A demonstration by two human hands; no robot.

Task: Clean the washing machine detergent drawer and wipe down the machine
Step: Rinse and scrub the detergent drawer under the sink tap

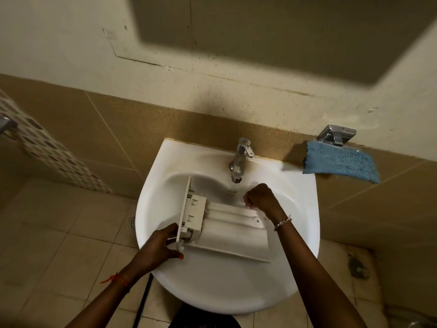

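Head view: looking down on a wash basin from above.
Drawer: white plastic detergent drawer (227, 229), long and ribbed, lies upside down across the bowl of the basin, its flat front panel standing on edge at the left end.
Left hand (160, 247): fingers and thumb closed around the lower corner of the front panel, gripping it; a red thread is tied at the wrist.
Right hand (260, 196): curled into a loose fist at the drawer's far right end, below the tap; whether it holds anything I cannot tell; a beaded bracelet (282, 222) sits on the wrist.
Basin: white ceramic wall-hung sink (236, 287), rounded at the front.
Tap: chrome single-lever faucet (240, 159) at the basin's back edge.
Cloth: blue fluffy microfibre cloth (340, 163) hanging from a chrome wall fitting (337, 136), right of the basin.
Surroundings: tan wall tiles, beige floor tiles.
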